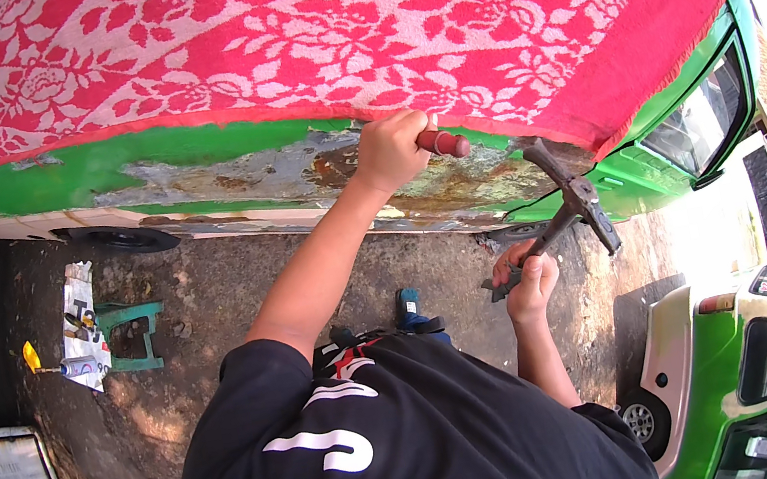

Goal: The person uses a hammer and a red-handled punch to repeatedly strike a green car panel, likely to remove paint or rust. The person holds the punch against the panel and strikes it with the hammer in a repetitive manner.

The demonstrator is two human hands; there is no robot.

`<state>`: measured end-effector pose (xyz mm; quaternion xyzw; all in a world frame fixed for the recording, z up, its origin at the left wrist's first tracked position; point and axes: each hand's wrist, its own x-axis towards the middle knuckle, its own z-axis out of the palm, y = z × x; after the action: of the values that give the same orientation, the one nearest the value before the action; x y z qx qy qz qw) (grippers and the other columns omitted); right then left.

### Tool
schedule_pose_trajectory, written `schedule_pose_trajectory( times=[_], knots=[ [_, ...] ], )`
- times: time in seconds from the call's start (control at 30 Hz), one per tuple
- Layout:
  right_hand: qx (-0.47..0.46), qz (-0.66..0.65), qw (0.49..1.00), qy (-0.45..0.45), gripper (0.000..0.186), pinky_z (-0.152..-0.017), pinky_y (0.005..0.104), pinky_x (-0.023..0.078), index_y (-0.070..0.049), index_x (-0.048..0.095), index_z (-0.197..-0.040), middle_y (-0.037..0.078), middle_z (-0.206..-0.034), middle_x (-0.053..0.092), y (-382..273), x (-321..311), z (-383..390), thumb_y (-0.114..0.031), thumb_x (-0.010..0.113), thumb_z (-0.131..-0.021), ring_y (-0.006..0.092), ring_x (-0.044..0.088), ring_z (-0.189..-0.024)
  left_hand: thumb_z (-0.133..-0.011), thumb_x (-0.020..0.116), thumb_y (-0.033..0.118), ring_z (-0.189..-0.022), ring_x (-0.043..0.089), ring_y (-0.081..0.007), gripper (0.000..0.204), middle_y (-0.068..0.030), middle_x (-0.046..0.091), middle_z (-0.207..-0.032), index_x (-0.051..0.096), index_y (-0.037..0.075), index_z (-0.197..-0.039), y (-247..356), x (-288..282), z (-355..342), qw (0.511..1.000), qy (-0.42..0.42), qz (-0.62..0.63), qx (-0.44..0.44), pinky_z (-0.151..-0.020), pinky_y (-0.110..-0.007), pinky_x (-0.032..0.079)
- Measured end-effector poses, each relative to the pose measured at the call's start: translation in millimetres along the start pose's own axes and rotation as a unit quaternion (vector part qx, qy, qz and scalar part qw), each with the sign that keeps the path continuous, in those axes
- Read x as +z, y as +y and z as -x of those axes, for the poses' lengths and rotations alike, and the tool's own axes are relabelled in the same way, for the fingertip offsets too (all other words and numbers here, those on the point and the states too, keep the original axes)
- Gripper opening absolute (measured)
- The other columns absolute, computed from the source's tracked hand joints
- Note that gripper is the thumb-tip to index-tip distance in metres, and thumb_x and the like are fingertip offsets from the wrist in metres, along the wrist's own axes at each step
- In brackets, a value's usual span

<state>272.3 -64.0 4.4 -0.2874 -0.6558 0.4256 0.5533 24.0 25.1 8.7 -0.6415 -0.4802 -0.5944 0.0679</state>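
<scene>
You stand facing the side of a green vehicle (216,146), its paint worn to grey and rusty patches along the panel. A red cloth (369,29) with pale flowers drapes its top, the hem running along the panel's upper edge. Your left grip (394,148) is at that hem, fingers curled closed around a reddish-brown handle (445,143); its rounded end pokes out to the right, and the rest is hidden by your hand. Your right grip (533,285) is closed around the dark shaft of a hammer (584,198), held below the hem toward the vehicle's right end. Whether its head touches the panel, you cannot tell. Left of you, a green stool (144,311) stands on the ground beside a white printed sheet (78,321). Behind your right side, a green-and-white vehicle (721,332) is parked.
</scene>
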Motion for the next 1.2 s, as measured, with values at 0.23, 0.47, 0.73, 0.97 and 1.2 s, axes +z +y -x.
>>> schedule_pose_trajectory(
  times=[0.23,0.47,0.73,0.97,1.2],
  knots=[
    [0.067,0.033,0.996,0.039,0.053,-0.045,0.0271,0.041,0.0,0.051,-0.071,0.004,-0.055,0.05,-4,7,-15,-0.045,0.047,-0.1,0.0122,0.051,-0.047,-0.068,0.067,-0.002,-0.055,0.055,-0.0324,0.015,-0.0122,0.055,-0.063,0.053,0.003,-0.069,2,-1,-7,0.999,0.013,0.004,-0.033,-0.05,-0.041,0.04],
    [0.114,0.166,0.979,-0.039,0.052,-0.043,0.0278,0.04,-0.001,0.052,-0.071,0.002,-0.053,0.05,-1,12,-17,-0.044,0.05,-0.1,0.0105,0.051,-0.045,-0.07,0.069,-0.001,-0.055,0.055,-0.0308,0.012,-0.0125,0.056,-0.064,0.057,0.003,-0.073,-2,-2,-9,0.997,0.014,0.009,-0.071,-0.05,-0.038,0.04],
    [0.1,0.102,0.989,-0.029,0.05,-0.044,0.0272,0.039,-0.002,0.051,-0.071,0.002,-0.055,0.049,3,13,-8,-0.043,0.049,-0.1,0.0106,0.052,-0.047,-0.074,0.069,0.002,-0.058,0.057,-0.0315,0.01,-0.0136,0.057,-0.066,0.059,0.002,-0.076,0,-1,-5,0.997,0.03,0.024,-0.06,-0.053,-0.038,0.042],
    [0.124,0.012,0.992,0.01,0.045,-0.045,0.0279,0.042,-0.001,0.051,-0.078,0.006,-0.06,0.049,-2,4,-8,-0.039,0.049,-0.101,0.013,0.049,-0.05,-0.072,0.069,0.004,-0.06,0.057,-0.033,0.014,-0.0133,0.055,-0.065,0.055,0.004,-0.073,4,-5,-8,0.998,-0.012,-0.006,-0.056,-0.052,-0.04,0.041],
    [0.176,-0.044,0.982,0.057,0.044,-0.045,0.0278,0.042,-0.001,0.051,-0.079,0.006,-0.057,0.049,0,-2,12,-0.039,0.048,-0.102,0.0142,0.05,-0.048,-0.07,0.074,0.008,-0.059,0.06,-0.0287,0.019,-0.0077,0.057,-0.063,0.055,0.006,-0.067,-2,-7,26,0.998,-0.064,0.014,0.018,-0.052,-0.038,0.045]
  ],
)
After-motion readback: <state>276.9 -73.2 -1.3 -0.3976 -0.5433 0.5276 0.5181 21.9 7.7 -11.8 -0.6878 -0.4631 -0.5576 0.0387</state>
